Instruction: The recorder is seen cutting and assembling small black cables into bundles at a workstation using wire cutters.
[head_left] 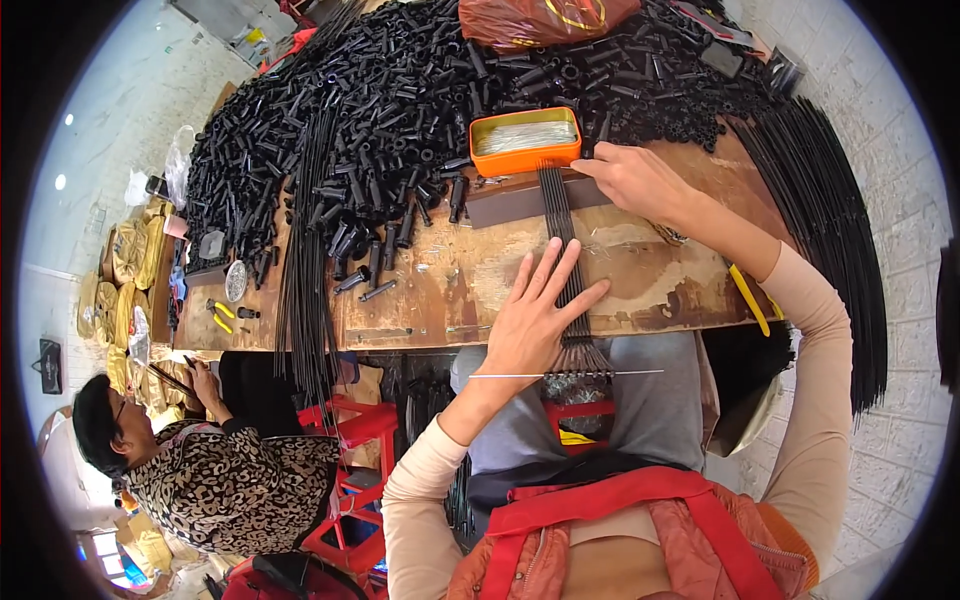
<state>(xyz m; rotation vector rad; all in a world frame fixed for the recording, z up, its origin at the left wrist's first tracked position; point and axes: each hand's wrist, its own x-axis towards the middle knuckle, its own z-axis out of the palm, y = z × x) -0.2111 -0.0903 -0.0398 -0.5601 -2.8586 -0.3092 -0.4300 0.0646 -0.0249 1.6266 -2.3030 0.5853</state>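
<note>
Brown and worn, the wooden surface (pixel 440 285) carries a big heap of short black tubes (pixel 400 90) at its far side. An orange tin (pixel 524 140) sits near the heap. A row of thin black rods (pixel 562 235) lies flat on the surface, side by side, and their near ends hang over the edge. The left hand (pixel 535 320) presses flat on the rods with fingers spread wide. The right hand (pixel 630 178) rests on the far ends beside the tin, fingers bent down, gripping nothing I can see. A thin metal wire (pixel 570 374) runs across the near rod ends.

1 head-worn fisheye looks steeply down, close over the workbench (pixel 440 290).
</note>
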